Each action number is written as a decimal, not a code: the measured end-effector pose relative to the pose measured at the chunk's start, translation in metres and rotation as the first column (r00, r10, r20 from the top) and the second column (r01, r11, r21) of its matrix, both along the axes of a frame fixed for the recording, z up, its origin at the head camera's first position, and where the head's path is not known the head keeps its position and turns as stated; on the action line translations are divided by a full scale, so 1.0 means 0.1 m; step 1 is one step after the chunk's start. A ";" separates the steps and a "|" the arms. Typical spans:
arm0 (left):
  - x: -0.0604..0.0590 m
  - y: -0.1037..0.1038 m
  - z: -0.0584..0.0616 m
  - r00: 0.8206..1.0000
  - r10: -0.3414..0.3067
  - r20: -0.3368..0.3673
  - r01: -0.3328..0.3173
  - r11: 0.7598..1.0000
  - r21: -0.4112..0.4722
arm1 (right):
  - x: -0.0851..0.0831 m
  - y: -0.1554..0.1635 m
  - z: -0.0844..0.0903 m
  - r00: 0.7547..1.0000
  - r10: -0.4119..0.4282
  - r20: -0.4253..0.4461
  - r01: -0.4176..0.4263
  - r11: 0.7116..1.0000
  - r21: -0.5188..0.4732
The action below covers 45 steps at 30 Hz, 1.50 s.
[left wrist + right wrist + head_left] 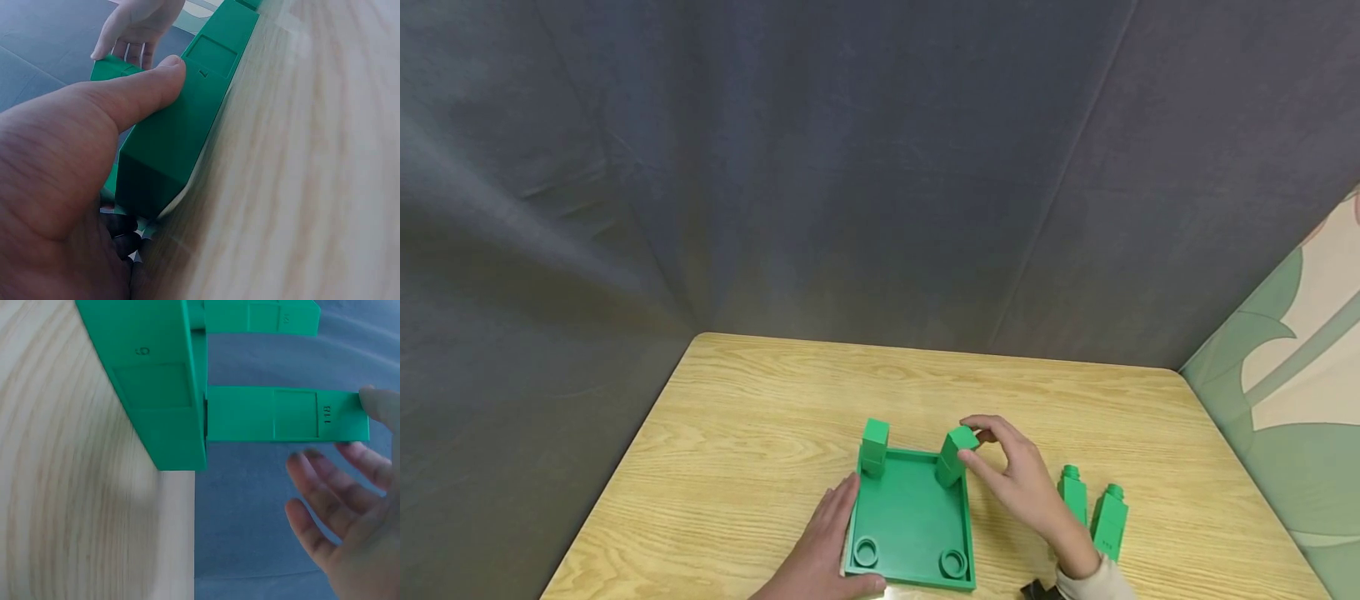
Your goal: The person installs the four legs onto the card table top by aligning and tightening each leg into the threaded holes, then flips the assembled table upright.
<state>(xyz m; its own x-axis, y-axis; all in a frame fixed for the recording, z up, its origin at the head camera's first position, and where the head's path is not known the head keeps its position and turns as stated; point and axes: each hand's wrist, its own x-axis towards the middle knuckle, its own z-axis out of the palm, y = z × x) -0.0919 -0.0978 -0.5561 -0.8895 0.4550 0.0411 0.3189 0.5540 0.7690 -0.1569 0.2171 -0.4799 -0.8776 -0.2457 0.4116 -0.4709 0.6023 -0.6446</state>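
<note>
Right wrist view alone shows embossed number on leg point(284, 414); head view alone shows 2 spare legs point(1092, 510) on counter point(737, 433). Leg stands at base point(913, 525) far right corner. Right hand point(1011, 475) fingertips pinch its top, seemingly. Left hand point(820, 550) grips base left edge.

A: What couldn't be made out?
B: The left hand point(823, 550) ran off the head view's bottom edge, and its fingertips were hidden behind the green base point(912, 521).
A: Anything else?
B: A dark object point(1037, 590) by the right wrist was cut off; the tabletop point(312, 162) was blurred in both wrist views
</note>
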 end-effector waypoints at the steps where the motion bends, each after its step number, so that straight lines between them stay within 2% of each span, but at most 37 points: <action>1: 0.00 0.00 0.00 1.000 0.000 0.001 0.000 1.000 0.001 | 0.00 -0.01 0.00 1.000 -0.028 -0.011 0.028 1.000 0.006; 6: 0.00 0.00 0.00 1.000 0.003 -0.010 -0.003 1.000 -0.008 | 0.01 -0.07 -0.02 0.990 -0.130 -0.054 0.131 0.991 0.017; 13: 0.00 0.01 0.02 0.999 0.005 -0.035 -0.005 1.000 -0.021 | 0.00 -0.10 -0.04 0.982 -0.173 -0.082 0.175 0.985 0.016; 16: 0.00 0.01 0.02 1.000 0.004 -0.026 -0.004 1.000 -0.019 | 0.00 -0.07 -0.05 0.991 -0.109 -0.084 0.110 0.994 0.015; 19: 0.00 0.01 0.02 1.000 0.004 -0.015 -0.005 1.000 -0.017 | 0.00 -0.01 -0.02 0.998 0.035 -0.061 -0.035 0.999 -0.003; 22: 0.00 0.01 0.02 1.000 0.009 -0.014 -0.009 1.000 -0.021 | 0.00 0.03 0.02 0.987 0.156 -0.026 -0.156 0.988 -0.016; 25: 0.00 0.01 0.01 1.000 0.011 -0.015 -0.011 1.000 -0.021 | 0.00 0.05 0.03 0.980 0.197 -0.015 -0.197 0.980 -0.005; 28: 0.00 0.00 0.00 1.000 0.007 -0.008 -0.007 1.000 -0.015 | -0.01 0.06 0.03 0.980 0.199 -0.014 -0.199 0.980 -0.003; 32: 0.00 0.00 -0.01 1.000 0.003 0.002 -0.003 1.000 -0.007 | -0.01 0.05 0.00 0.988 0.155 -0.023 -0.155 0.988 -0.004; 37: 0.01 -0.01 -0.01 1.000 0.009 -0.004 -0.009 1.000 -0.012 | 0.00 0.00 -0.02 0.998 0.041 -0.044 -0.040 0.999 0.017; 45: 0.01 0.00 -0.01 1.000 0.011 -0.025 -0.012 1.000 -0.015 | 0.02 -0.11 -0.03 0.986 -0.108 -0.124 0.110 0.994 0.009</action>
<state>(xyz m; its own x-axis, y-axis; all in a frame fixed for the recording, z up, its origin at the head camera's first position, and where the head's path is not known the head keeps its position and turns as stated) -0.0908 -0.0979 -0.5576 -0.8935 0.4455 0.0561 0.3312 0.5695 0.7524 -0.1553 0.2057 -0.4830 -0.8425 -0.1589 0.5148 -0.4772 0.6637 -0.5760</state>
